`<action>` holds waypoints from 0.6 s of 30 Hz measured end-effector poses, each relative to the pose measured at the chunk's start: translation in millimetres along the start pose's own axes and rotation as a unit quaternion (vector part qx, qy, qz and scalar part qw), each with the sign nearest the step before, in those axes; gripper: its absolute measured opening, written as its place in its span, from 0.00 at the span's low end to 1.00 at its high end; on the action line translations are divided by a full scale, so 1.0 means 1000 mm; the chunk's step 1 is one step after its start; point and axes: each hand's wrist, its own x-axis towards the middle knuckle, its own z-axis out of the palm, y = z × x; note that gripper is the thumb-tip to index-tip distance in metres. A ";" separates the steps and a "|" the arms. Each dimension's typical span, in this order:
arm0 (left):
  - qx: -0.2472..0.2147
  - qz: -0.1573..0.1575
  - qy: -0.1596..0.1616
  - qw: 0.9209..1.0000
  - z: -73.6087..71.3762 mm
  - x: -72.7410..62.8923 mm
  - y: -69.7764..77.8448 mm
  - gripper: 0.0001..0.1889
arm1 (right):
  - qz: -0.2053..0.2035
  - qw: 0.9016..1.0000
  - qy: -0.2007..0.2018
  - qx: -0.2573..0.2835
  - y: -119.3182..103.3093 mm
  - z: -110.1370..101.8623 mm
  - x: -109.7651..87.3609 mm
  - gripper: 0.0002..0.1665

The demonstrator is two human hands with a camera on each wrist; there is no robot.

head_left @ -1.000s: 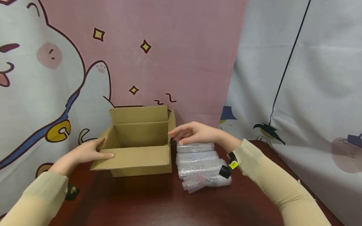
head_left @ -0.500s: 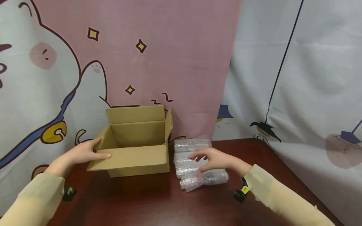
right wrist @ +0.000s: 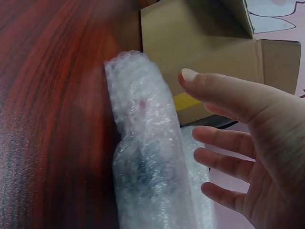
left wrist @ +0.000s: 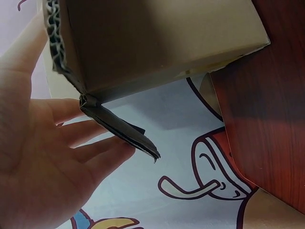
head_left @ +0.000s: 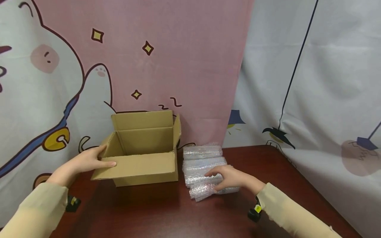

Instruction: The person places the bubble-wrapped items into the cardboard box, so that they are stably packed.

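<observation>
The nearest roll (head_left: pixel 202 192) is lying on the table (head_left: pixel 190 221), right of the box (head_left: pixel 148 180), with other rolls (head_left: pixel 202 152) lying just behind it. The right hand (head_left: pixel 229 177) is hanging over it, thumb and fingers standing wide and holding nothing. The left hand (head_left: pixel 86 162) is gripping the box's left edge, its thumb lying on the front flap (head_left: pixel 143 165). Concerns: slick-looking bubble wrap (right wrist: pixel 150 143) could be slipping under a shallow pinch; close spacing could be dragging other rolls along; uneven left-hand pressure could be bending the flap.

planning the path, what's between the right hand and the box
Bubble-wrapped rolls lie between the right hand and the cardboard box, in the head view.
</observation>
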 end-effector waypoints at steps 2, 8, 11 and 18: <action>0.002 0.001 0.000 1.000 0.000 0.000 -0.001 0.55 | -0.001 1.000 -0.001 -0.001 0.002 0.003 0.000 0.33; 0.004 0.001 0.002 1.000 0.001 0.000 0.001 0.55 | -0.002 1.000 0.000 -0.012 0.006 0.008 0.001 0.33; 0.004 0.001 0.002 1.000 0.001 0.000 0.001 0.55 | -0.004 1.000 0.003 -0.019 0.008 0.009 0.000 0.32; 0.007 -0.002 -0.001 1.000 0.000 0.000 0.001 0.55 | -0.012 0.999 0.014 -0.045 0.011 0.017 -0.002 0.31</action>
